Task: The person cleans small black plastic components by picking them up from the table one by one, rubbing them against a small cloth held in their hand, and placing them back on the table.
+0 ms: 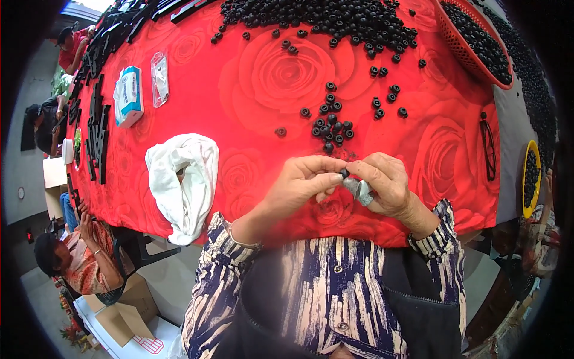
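Note:
My left hand [302,184] is closed, thumb and forefinger pinching a small black ring-like part [344,173]. Against it from the other side, my right hand [385,184] is closed round a small grey, metallic-looking piece [363,194]; its exact kind cannot be made out, as the fingers cover part of it. Both hands meet just above the red rose-patterned cloth [239,173], near the table's front edge. Just beyond them lies a loose group of similar black parts [332,127], with dark crumbs scattered on the cloth nearby.
A heap of black parts [323,21] covers the far side. At right are a red basket [502,81], eyeglasses [488,146] and a yellow-rimmed tray [537,161]. White cloth [197,197], a tissue pack [136,99] and black strips [98,131] lie left. Other people [89,257] sit around the table.

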Available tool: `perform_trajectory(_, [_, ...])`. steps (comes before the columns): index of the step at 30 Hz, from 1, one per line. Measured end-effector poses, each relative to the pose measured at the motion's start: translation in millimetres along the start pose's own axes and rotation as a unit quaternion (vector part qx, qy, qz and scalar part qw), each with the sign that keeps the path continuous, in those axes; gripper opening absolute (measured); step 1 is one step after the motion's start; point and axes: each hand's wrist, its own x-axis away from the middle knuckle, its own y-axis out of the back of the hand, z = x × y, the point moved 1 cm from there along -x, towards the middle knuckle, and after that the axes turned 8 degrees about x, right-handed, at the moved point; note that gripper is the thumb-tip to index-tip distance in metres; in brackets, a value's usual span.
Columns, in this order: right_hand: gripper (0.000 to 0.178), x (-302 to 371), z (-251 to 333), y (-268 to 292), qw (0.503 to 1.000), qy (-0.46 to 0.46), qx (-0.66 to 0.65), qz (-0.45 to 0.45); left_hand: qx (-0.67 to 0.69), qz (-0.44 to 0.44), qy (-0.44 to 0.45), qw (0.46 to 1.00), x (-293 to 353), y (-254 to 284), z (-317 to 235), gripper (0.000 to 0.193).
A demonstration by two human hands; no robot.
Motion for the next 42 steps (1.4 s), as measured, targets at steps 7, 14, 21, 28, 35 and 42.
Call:
perform_trajectory(7, [0.036,-1,-1,3,1.0,-0.004,-0.011,0.014,0.093,0.035,0.044,0.994,-1,1,6,0.027])
perform_trajectory(14, [0.037,0,2,2,0.998,-0.044,-0.038,0.026,0.156,0.011,0.085,0.984,-3,2,13,0.026])
perform_trajectory(21, [0.039,-2,3,1,1.0,-0.011,0.006,0.02,0.147,0.032,0.082,0.985,-1,1,18,0.031])
perform_trajectory(28, [0.04,-2,3,5,0.996,-0.008,-0.045,0.07,0.066,0.055,0.109,0.99,-4,4,5,0.018])
perform_trajectory(35, [0.041,-5,3,9,0.991,-0.021,-0.103,0.084,0.121,0.063,0.123,0.983,-3,6,7,0.017])
perform_trajectory(42, [0.042,-2,6,9,0.995,0.001,-0.088,0.051,0.1,0.071,0.104,0.987,-3,4,8,0.02])
